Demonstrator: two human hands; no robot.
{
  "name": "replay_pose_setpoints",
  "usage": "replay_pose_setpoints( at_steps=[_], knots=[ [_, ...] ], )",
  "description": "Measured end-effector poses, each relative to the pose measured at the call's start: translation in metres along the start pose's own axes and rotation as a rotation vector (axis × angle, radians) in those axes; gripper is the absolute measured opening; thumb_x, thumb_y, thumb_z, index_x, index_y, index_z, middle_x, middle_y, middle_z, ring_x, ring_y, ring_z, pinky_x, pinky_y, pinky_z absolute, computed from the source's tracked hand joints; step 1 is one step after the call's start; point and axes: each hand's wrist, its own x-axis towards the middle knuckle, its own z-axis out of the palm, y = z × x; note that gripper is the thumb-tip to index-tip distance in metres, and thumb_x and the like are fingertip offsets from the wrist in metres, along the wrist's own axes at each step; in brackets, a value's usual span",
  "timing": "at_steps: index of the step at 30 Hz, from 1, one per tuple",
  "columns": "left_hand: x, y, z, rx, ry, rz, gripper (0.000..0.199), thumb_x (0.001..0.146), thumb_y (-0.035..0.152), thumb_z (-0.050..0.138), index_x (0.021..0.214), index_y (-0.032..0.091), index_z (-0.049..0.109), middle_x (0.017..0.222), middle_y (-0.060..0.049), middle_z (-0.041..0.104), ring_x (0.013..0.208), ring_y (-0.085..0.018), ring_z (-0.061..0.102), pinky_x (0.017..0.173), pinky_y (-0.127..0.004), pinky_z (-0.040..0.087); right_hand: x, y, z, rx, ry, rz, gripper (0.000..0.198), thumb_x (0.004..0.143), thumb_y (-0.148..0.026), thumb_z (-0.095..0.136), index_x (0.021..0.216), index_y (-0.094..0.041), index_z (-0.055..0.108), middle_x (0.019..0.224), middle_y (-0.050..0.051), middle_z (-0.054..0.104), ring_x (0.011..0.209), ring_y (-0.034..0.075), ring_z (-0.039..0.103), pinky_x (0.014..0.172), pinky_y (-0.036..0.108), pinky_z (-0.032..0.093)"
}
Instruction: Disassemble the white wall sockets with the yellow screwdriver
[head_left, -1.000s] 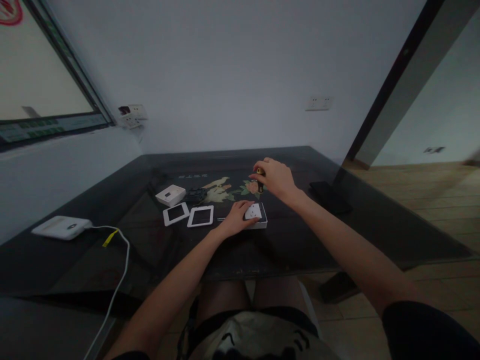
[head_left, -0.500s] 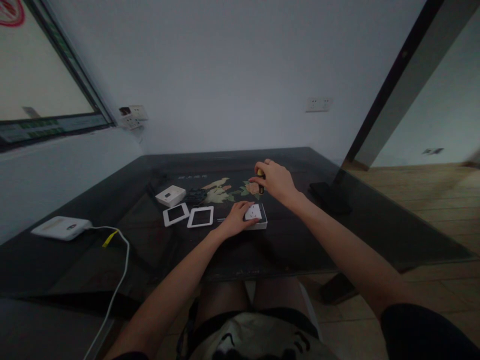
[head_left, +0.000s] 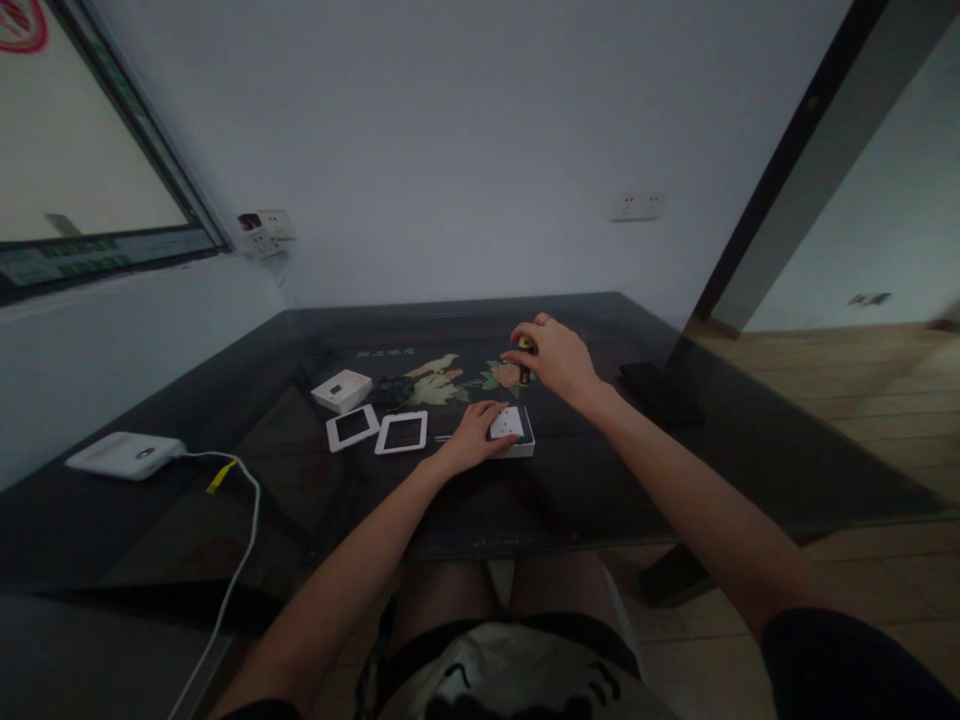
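Observation:
My left hand (head_left: pixel 474 436) is closed around the left side of a white wall socket (head_left: pixel 507 424), pressing it against the table. The socket's face with its slots points up, and a dark strip borders it at the right. Above and just behind it, my right hand (head_left: pixel 553 352) pinches a short yellow-and-black screwdriver (head_left: pixel 526 362) between thumb and fingers, roughly upright. I cannot make out its shaft or tip. To the left of the socket lie two white square frames, one nearer (head_left: pixel 401 433) and one farther left (head_left: pixel 352 428).
A white socket piece (head_left: pixel 342 391) and a dark tangled bundle (head_left: pixel 392 391) lie behind the frames. At the left is a white power bank (head_left: pixel 127 456) with a cable (head_left: pixel 253 500) running off the front edge. A black flat object (head_left: pixel 658 392) lies at the right of the dark table (head_left: pixel 600 510).
My right hand has shifted very slightly up and right, with the screwdriver still pinched in its fingers. My left hand and the socket stay put.

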Motion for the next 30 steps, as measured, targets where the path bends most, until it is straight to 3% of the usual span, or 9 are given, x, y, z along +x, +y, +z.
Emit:
replay_pose_setpoints(
  at_steps=[3, 7, 11, 15, 19, 23, 25, 30],
  knots=[
    [0.000, 0.000, 0.000, 0.006, -0.001, -0.009, 0.061, 0.082, 0.049, 0.061, 0.134, 0.019, 0.048, 0.130, -0.012, 0.050, 0.124, -0.027, 0.043, 0.110, -0.043, 0.033, 0.003, 0.003, 0.001, 0.023, -0.006, -0.002, 0.023, 0.082, -0.027, 0.066, 0.104, -0.024, 0.066, 0.100, 0.007, 0.064, 0.089, 0.023, 0.061, 0.071, 0.033, 0.044],
    [0.000, -0.001, 0.002, 0.019, -0.004, -0.015, 0.061, 0.082, 0.049, 0.061, 0.134, 0.019, 0.048, 0.131, -0.012, 0.049, 0.126, -0.027, 0.041, 0.111, -0.043, 0.032, 0.010, 0.012, -0.001, 0.162, -0.117, -0.038, 0.031, 0.078, -0.009, 0.063, 0.108, -0.020, 0.064, 0.099, 0.007, 0.068, 0.091, 0.021, 0.062, 0.079, 0.033, 0.045],
    [0.000, -0.001, 0.001, 0.019, -0.009, -0.019, 0.062, 0.082, 0.049, 0.060, 0.134, 0.017, 0.048, 0.133, -0.013, 0.048, 0.127, -0.028, 0.040, 0.112, -0.044, 0.031, 0.007, 0.008, -0.002, 0.162, -0.083, -0.077, 0.017, 0.083, -0.027, 0.064, 0.099, -0.022, 0.066, 0.099, 0.007, 0.064, 0.087, 0.020, 0.061, 0.074, 0.031, 0.045],
    [0.000, -0.001, 0.000, 0.012, -0.009, -0.012, 0.062, 0.081, 0.049, 0.061, 0.134, 0.019, 0.048, 0.130, -0.013, 0.049, 0.125, -0.027, 0.042, 0.111, -0.043, 0.032, -0.001, -0.001, 0.001, 0.012, 0.025, 0.000, 0.017, 0.084, -0.038, 0.063, 0.092, -0.023, 0.067, 0.097, 0.007, 0.062, 0.082, 0.021, 0.061, 0.067, 0.031, 0.043],
    [0.000, 0.001, 0.000, 0.003, -0.008, -0.014, 0.060, 0.081, 0.047, 0.062, 0.134, 0.021, 0.048, 0.130, -0.012, 0.050, 0.125, -0.027, 0.042, 0.110, -0.044, 0.032, 0.002, 0.002, 0.000, 0.054, -0.008, -0.003, 0.022, 0.081, -0.023, 0.066, 0.103, -0.022, 0.065, 0.099, 0.007, 0.067, 0.090, 0.023, 0.062, 0.074, 0.033, 0.044],
    [-0.001, 0.001, -0.001, -0.008, -0.012, -0.011, 0.060, 0.082, 0.047, 0.061, 0.134, 0.020, 0.047, 0.131, -0.013, 0.049, 0.126, -0.028, 0.042, 0.110, -0.045, 0.032, 0.010, 0.008, -0.006, 0.195, -0.157, -0.038, 0.030, 0.077, -0.007, 0.064, 0.105, -0.018, 0.066, 0.098, 0.006, 0.069, 0.088, 0.019, 0.062, 0.077, 0.030, 0.045],
    [-0.001, 0.001, -0.001, -0.008, -0.015, -0.013, 0.061, 0.082, 0.047, 0.061, 0.134, 0.021, 0.047, 0.131, -0.013, 0.049, 0.126, -0.028, 0.041, 0.110, -0.046, 0.032, 0.010, 0.008, -0.008, 0.221, -0.172, -0.063, 0.022, 0.078, -0.015, 0.066, 0.100, -0.020, 0.068, 0.094, 0.005, 0.068, 0.085, 0.019, 0.062, 0.075, 0.030, 0.045],
    [0.000, 0.002, -0.001, -0.005, -0.006, -0.015, 0.060, 0.081, 0.047, 0.062, 0.134, 0.021, 0.048, 0.131, -0.012, 0.050, 0.126, -0.028, 0.042, 0.110, -0.046, 0.032, 0.003, 0.000, -0.003, 0.066, 0.014, -0.005, 0.019, 0.082, -0.040, 0.064, 0.087, -0.022, 0.069, 0.093, 0.007, 0.063, 0.082, 0.021, 0.060, 0.068, 0.031, 0.042]
  ],
)
